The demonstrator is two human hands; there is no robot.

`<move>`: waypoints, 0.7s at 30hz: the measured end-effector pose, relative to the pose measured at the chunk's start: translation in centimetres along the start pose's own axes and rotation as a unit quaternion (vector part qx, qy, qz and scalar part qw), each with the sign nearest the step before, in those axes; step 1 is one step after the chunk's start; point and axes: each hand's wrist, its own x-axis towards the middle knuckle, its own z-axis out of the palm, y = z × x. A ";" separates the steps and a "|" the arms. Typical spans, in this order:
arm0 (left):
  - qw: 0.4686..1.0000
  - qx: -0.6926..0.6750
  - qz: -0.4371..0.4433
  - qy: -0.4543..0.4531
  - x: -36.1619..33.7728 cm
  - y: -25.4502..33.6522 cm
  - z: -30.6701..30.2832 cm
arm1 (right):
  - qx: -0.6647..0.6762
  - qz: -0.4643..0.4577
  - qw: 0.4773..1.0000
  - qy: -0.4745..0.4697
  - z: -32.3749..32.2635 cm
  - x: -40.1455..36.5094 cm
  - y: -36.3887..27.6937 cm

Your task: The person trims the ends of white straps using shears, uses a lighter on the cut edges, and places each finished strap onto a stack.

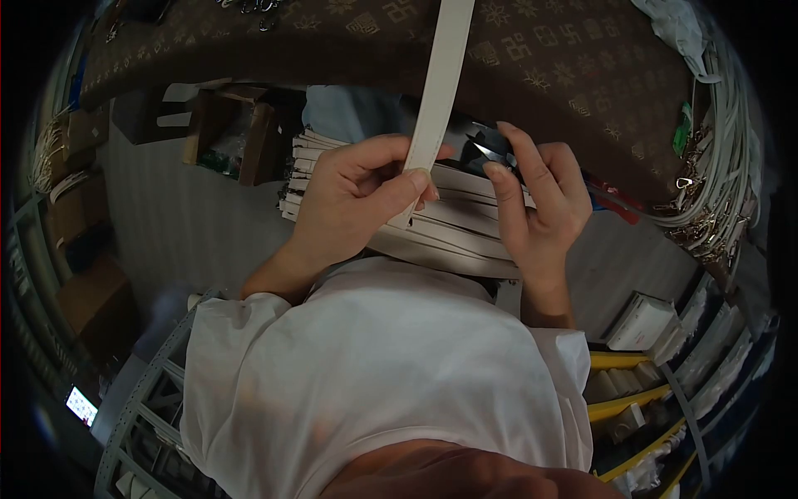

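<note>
Pinched between the thumb and fingers of my left hand [357, 187] is a pale stitched strap [440, 83], which runs up over the dark patterned cloth. My right hand [544, 191] is closed on a small metal cutting tool [492, 151], its blades pointing left toward the strap but apart from it. Below both hands lies a stack of similar pale straps [457, 237], across my lap. The lower end of the held strap is just under my left thumb, over the stack.
A patterned brown cloth [573, 75] covers the surface ahead. An open cardboard box [258, 141] is at left. Bundled white straps with metal clips [723, 166] hang at right. Shelving with yellow edges [628, 407] stands at lower right, a metal rack [133, 416] at lower left.
</note>
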 end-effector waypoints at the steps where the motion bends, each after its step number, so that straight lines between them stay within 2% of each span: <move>1: 1.000 -0.003 -0.004 -0.001 0.0 0.0 0.0 | 0.012 0.029 1.000 -0.001 -0.1 0.1 -0.1; 4: 1.000 -0.014 -0.001 0.005 0.1 -0.3 -0.1 | 0.014 -0.022 0.999 -0.023 0.0 0.3 0.0; 10: 1.000 0.002 -0.002 0.015 0.1 -0.5 -0.2 | 0.012 -0.042 0.998 -0.052 0.2 0.4 0.1; 21: 1.000 0.002 -0.015 0.013 0.1 0.0 -0.3 | -0.041 -0.060 0.997 -0.036 0.3 0.5 -0.1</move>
